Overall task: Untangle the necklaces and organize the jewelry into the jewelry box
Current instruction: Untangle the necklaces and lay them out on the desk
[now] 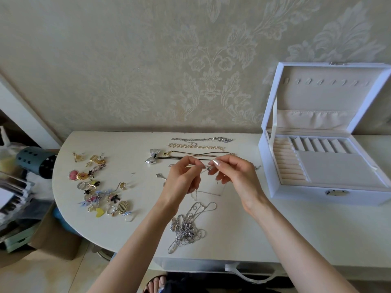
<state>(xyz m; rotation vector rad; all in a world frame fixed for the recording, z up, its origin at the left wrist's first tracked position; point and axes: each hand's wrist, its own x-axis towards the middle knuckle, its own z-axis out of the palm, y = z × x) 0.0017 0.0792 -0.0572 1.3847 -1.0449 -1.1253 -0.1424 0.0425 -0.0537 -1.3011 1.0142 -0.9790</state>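
Left hand (183,180) and right hand (234,176) fingers both pinch a thin silver chain (207,193) between them over the table (232,229), tangled necklaces (186,227) just beneath the fingers, straightened necklaces (196,146) just beyond, open jewelry box (306,194) off right.

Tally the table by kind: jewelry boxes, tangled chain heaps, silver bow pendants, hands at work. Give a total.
Jewelry box: 1
Tangled heap of silver chains: 1
Silver bow pendant: 1
Hands: 2, left hand and right hand, both pinching a thin chain
Total: 5
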